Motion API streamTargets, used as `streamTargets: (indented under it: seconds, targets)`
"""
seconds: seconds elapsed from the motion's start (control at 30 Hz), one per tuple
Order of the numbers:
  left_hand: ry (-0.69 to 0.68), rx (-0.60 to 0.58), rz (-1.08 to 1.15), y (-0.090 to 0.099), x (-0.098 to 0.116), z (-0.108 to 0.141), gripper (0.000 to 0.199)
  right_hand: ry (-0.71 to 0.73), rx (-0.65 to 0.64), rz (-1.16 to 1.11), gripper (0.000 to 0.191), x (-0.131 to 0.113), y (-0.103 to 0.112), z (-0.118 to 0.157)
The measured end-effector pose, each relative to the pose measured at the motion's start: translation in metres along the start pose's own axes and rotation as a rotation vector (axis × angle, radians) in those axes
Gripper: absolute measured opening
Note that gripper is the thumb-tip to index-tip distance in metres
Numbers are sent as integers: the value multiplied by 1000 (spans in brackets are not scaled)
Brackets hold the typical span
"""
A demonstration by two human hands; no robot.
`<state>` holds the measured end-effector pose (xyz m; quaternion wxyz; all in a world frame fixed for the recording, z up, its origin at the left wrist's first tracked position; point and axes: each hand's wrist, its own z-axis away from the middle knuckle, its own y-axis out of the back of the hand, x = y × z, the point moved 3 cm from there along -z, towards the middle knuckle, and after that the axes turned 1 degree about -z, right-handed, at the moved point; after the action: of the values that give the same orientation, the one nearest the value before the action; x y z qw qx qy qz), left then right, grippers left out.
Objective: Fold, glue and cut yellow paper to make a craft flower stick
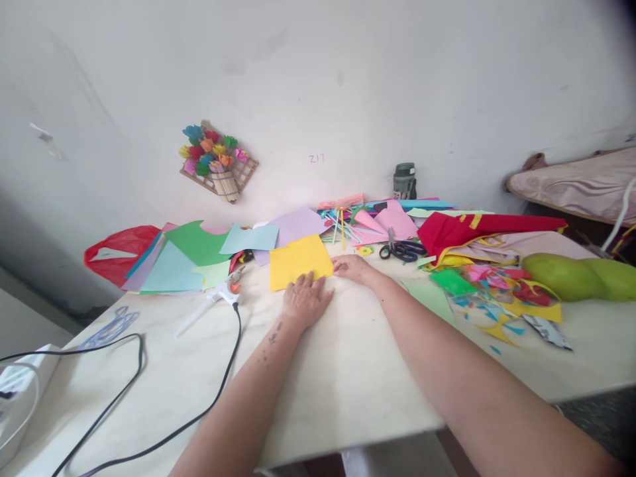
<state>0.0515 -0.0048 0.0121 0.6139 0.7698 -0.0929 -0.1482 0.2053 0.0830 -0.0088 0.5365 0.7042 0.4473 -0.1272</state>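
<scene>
A sheet of yellow paper point(301, 258) lies flat on the table in front of me. My left hand point(305, 298) rests on its near edge with the fingers stretched out and spread. At the sheet's right edge, my right hand point(354, 268) has its thumb and fingers pinched together on the paper's lower right corner. To the left of the sheet lies a white hot glue gun point(218, 295) with a black cord. Beyond my right hand are dark-handled scissors point(400, 250) and a small yellow and green paper flower point(365, 251).
Colored paper sheets point(199, 245) are piled at the back left, with a red plastic bag point(119, 248). Paper scraps point(501, 311), red cloth point(464, 232) and a green pear-shaped object point(571, 277) lie right. A flask point(405, 181) stands by the wall. A power strip point(24, 381) sits left.
</scene>
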Motion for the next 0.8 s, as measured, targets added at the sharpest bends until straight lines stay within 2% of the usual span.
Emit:
streamTargets:
  seconds: [0.1,0.33,0.5,0.6,0.8]
  targets:
    - [-29,22,-21,2,1,0,54,37,16,50,6,-1,1,-2]
    - [-40,68,11,6,-2,-6,50,60,-44,199,5,-7,3,-5]
    - [105,114,133,4,-12,-27,35,35,-87,278,8,-9,4,-4]
    - [166,93,230,-2,-18,-39,26,22,-110,302,9,-11,5,-4]
    - [178,72,322,-8,-21,-46,23,-11,-143,340,7,-16,8,-2]
